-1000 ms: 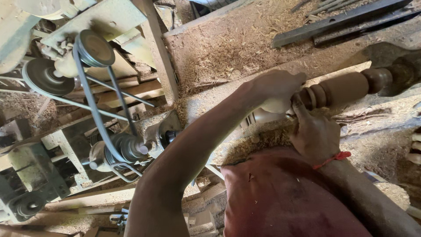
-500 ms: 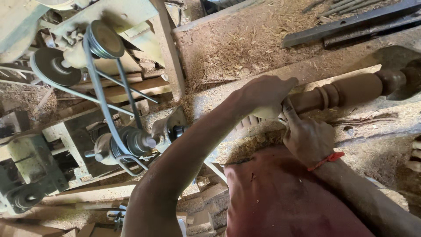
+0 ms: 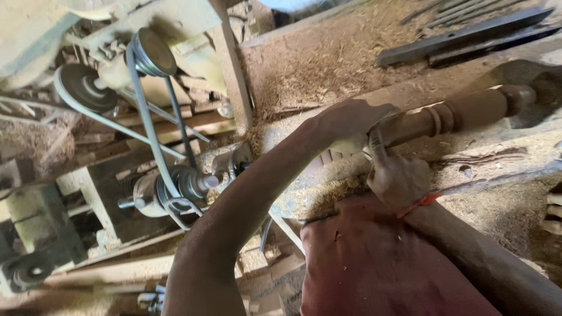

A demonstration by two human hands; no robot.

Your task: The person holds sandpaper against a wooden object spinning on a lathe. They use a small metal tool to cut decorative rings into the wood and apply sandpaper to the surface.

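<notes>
Spindle (image 3: 468,111) – turned wooden piece, brown w/ ring beads cut near its middle – lies across the lathe bed, running from the hands at centre-right up to a dark holder (image 3: 541,88) at the far right edge. Sits just above the sawdust-covered desk (image 3: 328,64).

Left hand (image 3: 348,120) lies over the near end of the spindle, palm down, fingers curled over the top; grip looks closed round the wood, but what's under the palm is hidden. Left forearm runs down to the bottom edge of the view.

Right hand (image 3: 398,175) just below & touching the left, fist closed round a thin metal tool (image 3: 374,143) that pokes up toward the spindle; tip hidden between the hands. Red thread (image 3: 418,205) round the right wrist. Reddish cloth (image 3: 374,263) over the person's lap below.

Left side: drive gear. Two pulleys (image 3: 88,88) up top, thin belts (image 3: 149,123) down to a lower pulley & shaft (image 3: 181,187) in a pale wooden frame. Small wheel (image 3: 29,272) bottom-left. Upright wood post (image 3: 234,70) between drive & desk.

Dark flat metal bars (image 3: 468,35) on the sawdust at top right, well apart from the hands. Shavings heaped under the hands.
</notes>
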